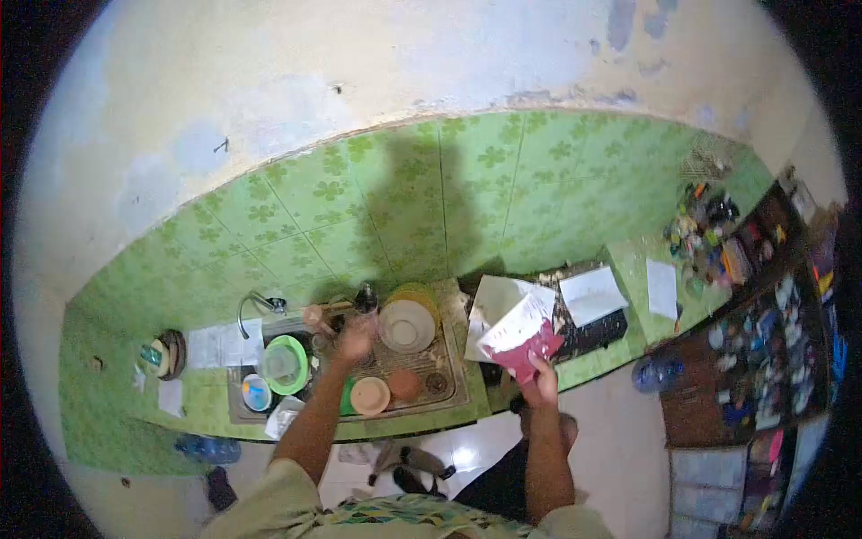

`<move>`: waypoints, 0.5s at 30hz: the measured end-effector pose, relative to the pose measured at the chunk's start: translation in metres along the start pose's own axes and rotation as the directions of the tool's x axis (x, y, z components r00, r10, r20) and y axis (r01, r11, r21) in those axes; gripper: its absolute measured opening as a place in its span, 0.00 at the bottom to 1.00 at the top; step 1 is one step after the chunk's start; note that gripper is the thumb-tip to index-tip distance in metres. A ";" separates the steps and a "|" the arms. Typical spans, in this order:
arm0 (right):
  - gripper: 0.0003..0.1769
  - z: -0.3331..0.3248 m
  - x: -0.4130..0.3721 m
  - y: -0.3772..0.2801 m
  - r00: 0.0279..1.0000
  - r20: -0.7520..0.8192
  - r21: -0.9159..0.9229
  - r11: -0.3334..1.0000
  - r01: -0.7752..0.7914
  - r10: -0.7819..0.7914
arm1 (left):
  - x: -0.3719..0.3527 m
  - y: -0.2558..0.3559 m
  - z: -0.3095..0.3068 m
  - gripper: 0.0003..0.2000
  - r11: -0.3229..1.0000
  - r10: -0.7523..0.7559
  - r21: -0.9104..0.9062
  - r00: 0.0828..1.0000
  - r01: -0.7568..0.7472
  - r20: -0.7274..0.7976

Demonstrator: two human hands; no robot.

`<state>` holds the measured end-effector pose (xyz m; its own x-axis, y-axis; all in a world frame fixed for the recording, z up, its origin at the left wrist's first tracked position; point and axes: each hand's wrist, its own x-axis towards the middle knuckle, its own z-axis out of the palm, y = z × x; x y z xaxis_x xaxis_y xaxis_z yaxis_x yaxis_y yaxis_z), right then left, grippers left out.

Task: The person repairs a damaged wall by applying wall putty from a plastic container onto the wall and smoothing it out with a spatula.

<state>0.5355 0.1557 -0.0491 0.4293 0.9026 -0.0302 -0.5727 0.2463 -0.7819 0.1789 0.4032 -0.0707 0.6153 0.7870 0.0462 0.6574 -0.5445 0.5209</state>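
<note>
My right hand [541, 383] grips the lower edge of a red and white sheet [523, 340], its fingers closed on the red part. The sheet is tilted over the dark stove area, overlapping a white paper [486, 303]. My left hand [356, 339] is over the sink, smeared, with its fingers hard to make out. Just beyond it stands a dark bottle-like thing [365, 297]. To its right is a stack of pale plates [407, 326] on the ribbed drainboard. Closer to me are an orange-brown bowl [370, 396] and a darker round one [406, 385].
A green basin [284, 365] and a small blue-white tub [257, 393] stand at the sink's left, below a curved faucet [256, 308]. Another white paper [593, 296] lies on the stove area. Cluttered shelves [754, 359] are at the right; a blue water bottle [656, 374] is near them.
</note>
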 end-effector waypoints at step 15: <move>0.21 0.183 -0.005 -0.051 0.985 0.064 0.073 0.983 -0.167 0.163 | -0.531 -0.107 0.056 0.19 0.989 -0.145 0.100 0.752 0.106 0.643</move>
<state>0.4346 0.2033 0.1048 0.2851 0.9513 -0.1171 -0.6860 0.1172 -0.7181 -0.1937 0.0278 -0.1986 0.6468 0.4840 -0.5894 0.7590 -0.4844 0.4351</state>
